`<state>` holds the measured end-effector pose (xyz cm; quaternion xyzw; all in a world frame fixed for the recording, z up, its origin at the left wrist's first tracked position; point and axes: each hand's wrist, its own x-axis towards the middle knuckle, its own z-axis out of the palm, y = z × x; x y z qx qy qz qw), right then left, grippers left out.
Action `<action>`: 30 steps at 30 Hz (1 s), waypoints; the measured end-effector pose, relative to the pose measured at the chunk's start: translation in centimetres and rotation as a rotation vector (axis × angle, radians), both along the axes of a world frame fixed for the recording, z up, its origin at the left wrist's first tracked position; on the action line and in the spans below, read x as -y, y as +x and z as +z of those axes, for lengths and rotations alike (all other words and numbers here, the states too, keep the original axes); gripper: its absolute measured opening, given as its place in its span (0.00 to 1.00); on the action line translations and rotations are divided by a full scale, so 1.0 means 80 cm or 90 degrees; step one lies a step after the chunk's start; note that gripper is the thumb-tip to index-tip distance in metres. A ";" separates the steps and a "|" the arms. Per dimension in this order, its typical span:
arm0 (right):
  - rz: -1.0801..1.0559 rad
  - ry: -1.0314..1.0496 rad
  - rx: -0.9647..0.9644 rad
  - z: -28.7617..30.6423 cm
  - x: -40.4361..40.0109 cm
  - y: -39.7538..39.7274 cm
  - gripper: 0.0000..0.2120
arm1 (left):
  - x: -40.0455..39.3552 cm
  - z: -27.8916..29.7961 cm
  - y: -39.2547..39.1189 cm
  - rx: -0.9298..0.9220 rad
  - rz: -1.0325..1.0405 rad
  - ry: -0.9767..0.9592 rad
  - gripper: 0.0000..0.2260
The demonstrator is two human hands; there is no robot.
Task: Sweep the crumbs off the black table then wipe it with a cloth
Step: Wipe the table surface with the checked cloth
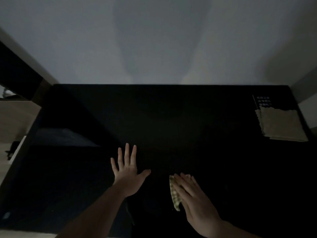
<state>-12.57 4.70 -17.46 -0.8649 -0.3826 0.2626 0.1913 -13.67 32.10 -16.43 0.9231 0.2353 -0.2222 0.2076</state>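
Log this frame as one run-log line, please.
stage: wiping | right hand: flat on green checked cloth | left hand: spread on black table | beige folded cloth: far right, untouched | crumbs: none discernible

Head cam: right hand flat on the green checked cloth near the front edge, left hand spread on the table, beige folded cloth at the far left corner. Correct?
Not quite. In the head view the beige folded cloth lies at the far right corner of the black table, not the left. The rest holds: the right hand lies flat on the green checked cloth near the front edge, and the left hand is spread open.
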 end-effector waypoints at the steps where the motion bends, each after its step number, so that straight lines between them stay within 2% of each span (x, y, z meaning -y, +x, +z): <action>1: -0.014 0.005 -0.006 0.000 -0.003 0.008 0.34 | 0.005 -0.003 -0.004 0.040 0.005 0.023 0.45; 3: -0.081 0.047 -0.005 0.003 -0.013 0.031 0.37 | 0.014 -0.008 -0.012 0.109 0.022 0.074 0.42; 4: -0.157 0.090 -0.002 0.007 -0.020 0.048 0.37 | 0.015 -0.010 -0.013 0.128 0.029 0.093 0.41; 7: -0.381 0.211 0.039 0.027 -0.048 0.126 0.28 | 0.016 -0.017 -0.010 0.136 0.027 0.112 0.40; 9: -0.427 0.234 0.101 0.037 -0.074 0.187 0.25 | 0.015 -0.018 -0.014 0.155 0.034 0.112 0.39; 12: -0.441 0.200 0.159 0.036 -0.105 0.283 0.25 | 0.015 -0.021 -0.014 0.175 0.048 0.101 0.37; 16: -0.394 0.019 0.147 0.002 -0.130 0.348 0.26 | 0.012 -0.028 -0.015 0.179 0.048 0.105 0.35; 18: -0.336 -0.047 0.188 -0.018 -0.139 0.330 0.27 | 0.012 -0.029 -0.014 0.178 0.052 0.103 0.34; 20: -0.293 -0.029 0.211 -0.028 -0.137 0.287 0.27 | 0.012 -0.028 -0.014 0.168 0.051 0.104 0.33; 23: -0.211 0.026 0.188 -0.021 -0.121 0.204 0.29 | 0.012 -0.025 -0.013 0.164 0.052 0.101 0.33; 26: -0.153 0.020 0.149 -0.014 -0.094 0.105 0.32 | 0.012 -0.021 -0.014 0.160 0.049 0.095 0.33; 30: -0.100 0.063 0.118 -0.015 -0.049 -0.022 0.30 | 0.015 -0.018 -0.013 0.161 0.053 0.104 0.32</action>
